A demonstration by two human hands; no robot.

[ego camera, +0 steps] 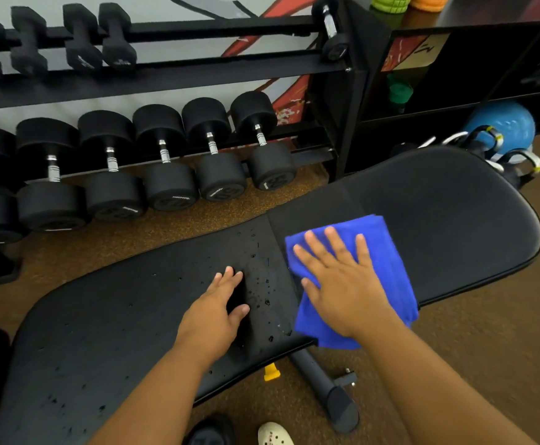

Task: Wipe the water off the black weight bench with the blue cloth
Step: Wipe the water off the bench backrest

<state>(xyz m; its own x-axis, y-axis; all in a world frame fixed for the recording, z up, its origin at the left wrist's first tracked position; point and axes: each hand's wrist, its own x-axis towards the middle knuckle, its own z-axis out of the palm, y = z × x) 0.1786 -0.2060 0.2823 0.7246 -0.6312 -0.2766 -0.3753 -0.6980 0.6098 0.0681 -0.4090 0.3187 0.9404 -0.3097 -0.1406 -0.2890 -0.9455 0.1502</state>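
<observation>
Already we press our flat, open right hand [342, 284] on the folded blue microfibre cloth [377, 252] over the padded black weight bench's [454, 220] seam, while our open, empty left hand [220, 309] risks smearing water droplets [262, 284].

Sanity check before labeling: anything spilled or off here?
Yes: water droplets dot the black weight bench pad left of the seam, scattered toward its near-left end. The blue cloth, under the right hand, overhangs the near edge.

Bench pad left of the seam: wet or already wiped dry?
Wet. Water droplets dot the black weight bench beside the left hand; the blue cloth, under the right hand, hasn't covered them.
</observation>
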